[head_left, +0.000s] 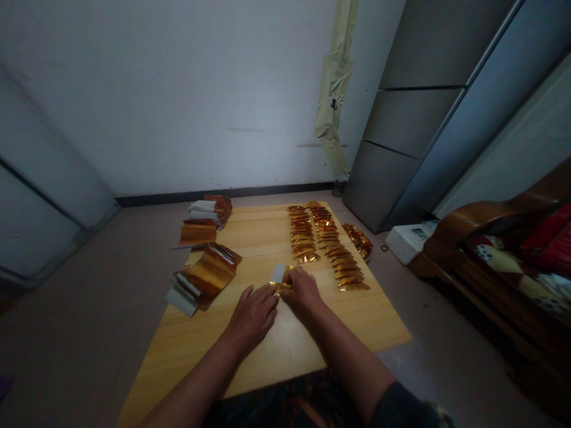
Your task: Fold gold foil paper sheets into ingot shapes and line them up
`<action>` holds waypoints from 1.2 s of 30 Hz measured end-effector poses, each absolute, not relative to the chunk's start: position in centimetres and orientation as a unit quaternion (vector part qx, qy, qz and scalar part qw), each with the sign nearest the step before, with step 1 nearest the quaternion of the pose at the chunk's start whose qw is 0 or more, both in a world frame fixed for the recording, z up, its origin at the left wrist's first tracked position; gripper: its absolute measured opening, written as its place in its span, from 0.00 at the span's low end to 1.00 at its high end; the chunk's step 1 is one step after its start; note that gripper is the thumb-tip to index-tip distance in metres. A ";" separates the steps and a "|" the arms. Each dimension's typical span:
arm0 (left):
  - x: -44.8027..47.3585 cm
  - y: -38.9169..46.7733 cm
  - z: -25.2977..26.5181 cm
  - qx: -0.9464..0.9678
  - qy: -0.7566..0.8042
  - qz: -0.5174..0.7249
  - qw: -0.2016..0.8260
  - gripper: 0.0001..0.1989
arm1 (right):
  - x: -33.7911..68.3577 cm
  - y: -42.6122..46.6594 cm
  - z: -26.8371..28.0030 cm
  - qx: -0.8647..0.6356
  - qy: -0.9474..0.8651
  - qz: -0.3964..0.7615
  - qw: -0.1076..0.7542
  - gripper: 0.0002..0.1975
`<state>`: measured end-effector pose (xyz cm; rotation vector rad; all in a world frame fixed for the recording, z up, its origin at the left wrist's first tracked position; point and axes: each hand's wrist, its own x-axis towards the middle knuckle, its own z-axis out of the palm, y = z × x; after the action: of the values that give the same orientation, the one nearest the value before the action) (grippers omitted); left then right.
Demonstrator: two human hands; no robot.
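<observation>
Between my hands, near the middle of the wooden table (285, 351), is a small sheet of gold foil paper (278, 273) with its pale side partly showing. My left hand (255, 315) presses its fingertips on the sheet's left lower edge. Closed around the right side of the sheet is my right hand (302, 288), its fingers bent over a folded golden part. The fingers hide much of the fold. To the right, folded gold foil pieces lie overlapping in two rows, one row (302, 232) nearer the hands and a longer row (341, 255) beyond it.
Stacks of gold foil sheets, a near stack (212, 270) and a far stack (209, 211), lie along the table's left side. Beyond the right edge sits a pile of shiny gold pieces (358, 241). A fridge (401, 119), a white box (407, 242) and a wooden seat (468, 238) stand to the right.
</observation>
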<state>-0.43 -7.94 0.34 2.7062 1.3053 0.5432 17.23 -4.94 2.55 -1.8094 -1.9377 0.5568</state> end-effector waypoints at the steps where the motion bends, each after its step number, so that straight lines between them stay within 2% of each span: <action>1: -0.4 -8.0 0.4 0.885 0.430 0.175 0.045 0.12 | 17.2 -4.9 2.5 -0.654 -0.697 0.202 0.215 0.06; 5: -0.2 -8.1 0.7 0.881 0.441 0.163 0.048 0.12 | 17.5 -4.4 2.0 -0.651 -0.692 0.220 0.222 0.05; 11: 0.1 -8.0 0.6 0.875 0.448 0.179 0.044 0.09 | 18.3 -3.8 0.7 -0.637 -0.688 0.240 0.253 0.11; 15: 0.5 -7.6 0.5 0.870 0.447 0.205 0.031 0.09 | 18.8 -4.2 0.4 -0.611 -0.713 0.211 0.271 0.15; 23: 0.4 -5.9 -0.1 0.836 0.493 0.238 -0.039 0.09 | 17.8 -7.0 1.9 -0.582 -0.788 0.114 0.167 0.10; 28: 0.0 -5.1 -0.1 0.821 0.518 0.230 -0.069 0.10 | 16.3 -8.4 1.9 -0.565 -0.803 0.114 0.150 0.10; 36: 1.1 -5.1 0.2 0.840 0.503 0.201 -0.032 0.11 | 17.1 -8.7 1.8 -0.535 -0.824 0.093 0.163 0.04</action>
<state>1.10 -5.08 0.22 2.6929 1.6135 0.6448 17.11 -8.71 1.81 -1.5266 -2.3485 0.2649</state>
